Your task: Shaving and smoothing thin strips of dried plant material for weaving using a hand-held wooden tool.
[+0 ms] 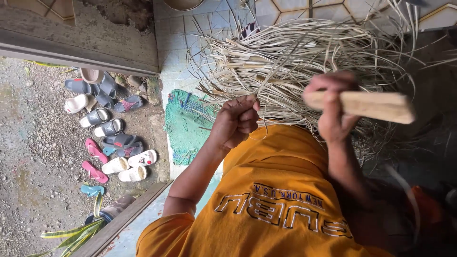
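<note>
The head view shows one scene, turned on its side. The left hand is curled into a loose fist, its fingertips pinching a few strands drawn from the bundle of dried leaf strips. The bundle lies spread on the tiled floor just ahead of the person's orange shirt. Gripping the strands this way seems to keep them taut and apart from the rest of the heap.

The right hand is wrapped tight around a pale wooden block, held above the strips with its long end pointing away from the other hand. It is blurred, so the exact finger positions are hard to tell. The grip looks suited to striking or pressing the fibres.

A green woven mat lies beside the bundle, at the floor's edge. Beyond the step, sandals sit scattered in pairs on the gravel, likely left at the doorway. A dark pot near the threshold holds a plant with striped leaves. A curved rim at the top edge may be a basket; what it holds is out of sight.
</note>
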